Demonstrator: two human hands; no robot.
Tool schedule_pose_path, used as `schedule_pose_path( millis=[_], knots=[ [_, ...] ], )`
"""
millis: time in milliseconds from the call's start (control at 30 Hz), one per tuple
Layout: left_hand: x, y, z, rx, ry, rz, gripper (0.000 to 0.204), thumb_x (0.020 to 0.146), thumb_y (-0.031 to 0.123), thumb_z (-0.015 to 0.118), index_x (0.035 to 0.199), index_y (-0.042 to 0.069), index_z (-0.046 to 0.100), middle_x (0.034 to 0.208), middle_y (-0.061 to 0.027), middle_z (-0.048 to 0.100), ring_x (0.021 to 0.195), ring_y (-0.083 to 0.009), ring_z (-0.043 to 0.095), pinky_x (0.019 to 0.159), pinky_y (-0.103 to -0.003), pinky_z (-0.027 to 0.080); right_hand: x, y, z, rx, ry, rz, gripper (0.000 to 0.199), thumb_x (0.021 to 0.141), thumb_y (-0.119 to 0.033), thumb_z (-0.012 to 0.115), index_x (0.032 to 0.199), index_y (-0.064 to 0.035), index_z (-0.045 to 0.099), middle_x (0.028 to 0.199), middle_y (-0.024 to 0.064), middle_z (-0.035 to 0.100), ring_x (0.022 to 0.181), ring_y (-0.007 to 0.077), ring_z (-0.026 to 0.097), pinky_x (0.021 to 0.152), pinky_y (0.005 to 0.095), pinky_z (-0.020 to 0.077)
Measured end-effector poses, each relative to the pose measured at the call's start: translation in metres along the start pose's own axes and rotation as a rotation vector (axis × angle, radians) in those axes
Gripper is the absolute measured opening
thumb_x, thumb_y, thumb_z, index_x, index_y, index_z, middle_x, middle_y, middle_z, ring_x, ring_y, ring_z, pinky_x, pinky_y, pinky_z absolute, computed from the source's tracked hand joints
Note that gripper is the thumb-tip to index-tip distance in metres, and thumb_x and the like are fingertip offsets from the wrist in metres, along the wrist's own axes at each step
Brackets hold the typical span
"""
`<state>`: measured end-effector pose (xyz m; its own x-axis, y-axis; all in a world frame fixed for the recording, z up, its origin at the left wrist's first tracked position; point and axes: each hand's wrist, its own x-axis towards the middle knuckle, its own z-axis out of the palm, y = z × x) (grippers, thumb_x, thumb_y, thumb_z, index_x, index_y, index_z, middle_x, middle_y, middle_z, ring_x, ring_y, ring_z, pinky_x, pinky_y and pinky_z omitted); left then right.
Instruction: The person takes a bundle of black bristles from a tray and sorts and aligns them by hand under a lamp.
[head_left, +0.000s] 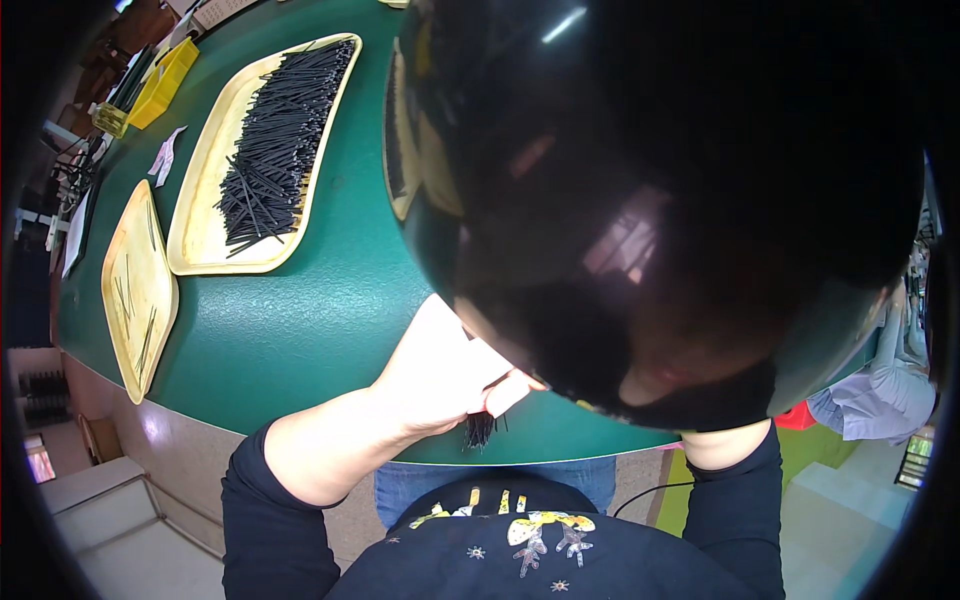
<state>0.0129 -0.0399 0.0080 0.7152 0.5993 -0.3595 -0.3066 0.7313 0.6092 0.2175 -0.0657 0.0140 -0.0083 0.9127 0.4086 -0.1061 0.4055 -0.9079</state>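
- Black sticks (479, 430), a small bundle of thin ones, poke down out of the left hand (440, 375) at the near edge of the green desk (300, 320), just above the person's lap.
- Left hand is closed around the bundle, fingers curled narrow, with only the lower tips of the sticks showing below the fist.
- Right hand is hidden behind a large dark round thing (660, 200) that fills the upper right of the view; only its sleeve (735, 480) shows, so I cannot tell whether it is open or closed.
- My judgement for handling the bundle well: keep the grip snug and even so no thin stick slips out of the bottom, and keep the tips level over the desk edge rather than over the lap, where a dropped one would be lost.
- Big yellow tray (200, 240) lies well apart to the upper left on the desk, carrying a long heap of the same black sticks, mostly lined up along its length, with bare tray at its near end.
- Second yellow tray (130, 320) sits just beside it nearer the desk's left rim, holding only a few scattered thin sticks.
- Yellow bin (165, 80) stands further back at the far left; its contents are too small to tell.
- Third tray (405, 170) peeks out beside the dark round thing, mostly covered.
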Motion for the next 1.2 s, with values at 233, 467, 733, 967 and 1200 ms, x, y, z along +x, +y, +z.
schedule_pose_path(
  millis=[233, 467, 733, 967, 1200],
  knots=[
    [-0.001, 0.016, 0.006, 0.019, -0.219, -0.163, 0.012, 0.08, 0.001, 0.049, 0.072, -0.006, 0.054, 0.053, -0.0123, 0.053, 0.04, -0.0118, 0.048, 0.042, -0.022, 0.043, -0.001, 0.004, 0.002, 0.011, -0.002, 0.002, 0.046, 0.064, 0.001, 0.061, 0.108, 0.0014, 0.05, 0.106, 0.0126, 0.054, 0.096, 0.0225, 0.052, 0.083, 0.03, 0.0421],
    [0.001, 0.012, 0.008, 0.153, -0.234, -0.066, 0.01, 0.077, 0.0, 0.05, 0.075, -0.008, 0.055, 0.051, -0.0113, 0.052, 0.039, -0.013, 0.049, 0.037, -0.023, 0.039, -0.002, 0.005, 0.002, 0.025, -0.002, 0.01, 0.047, 0.063, 0.001, 0.063, 0.108, 0.0014, 0.05, 0.107, 0.0127, 0.053, 0.096, 0.0226, 0.052, 0.084, 0.0302, 0.0422],
    [-0.002, 0.012, 0.007, 0.236, -0.128, -0.116, 0.012, 0.075, -0.007, 0.045, 0.069, -0.014, 0.053, 0.056, -0.02, 0.055, 0.049, -0.0248, 0.058, 0.048, -0.03, 0.05, -0.004, 0.006, 0.002, 0.032, -0.015, 0.025, 0.048, 0.062, 0.001, 0.064, 0.108, 0.0014, 0.05, 0.108, 0.013, 0.053, 0.097, 0.0227, 0.052, 0.084, 0.0304, 0.0423],
    [-0.002, 0.005, -0.001, 0.131, -0.056, -0.143, 0.014, 0.075, -0.01, 0.043, 0.065, -0.017, 0.049, 0.06, -0.0249, 0.055, 0.056, -0.031, 0.06, 0.063, -0.04, 0.053, -0.011, 0.008, 0.004, 0.021, -0.075, 0.072, 0.049, 0.061, 0.001, 0.066, 0.108, 0.0015, 0.051, 0.109, 0.0131, 0.053, 0.097, 0.0228, 0.052, 0.084, 0.0306, 0.0424],
    [0.001, -0.008, -0.014, 0.0, -0.273, 0.005, 0.013, 0.075, -0.005, 0.052, 0.071, -0.017, 0.053, 0.066, -0.0272, 0.057, 0.061, -0.0326, 0.061, 0.064, -0.04, 0.053, -0.02, 0.015, 0.004, -0.011, -0.15, 0.118, 0.051, 0.061, 0.001, 0.067, 0.108, 0.0015, 0.051, 0.11, 0.0133, 0.052, 0.098, 0.0229, 0.052, 0.084, 0.0308, 0.0425]
  ],
)
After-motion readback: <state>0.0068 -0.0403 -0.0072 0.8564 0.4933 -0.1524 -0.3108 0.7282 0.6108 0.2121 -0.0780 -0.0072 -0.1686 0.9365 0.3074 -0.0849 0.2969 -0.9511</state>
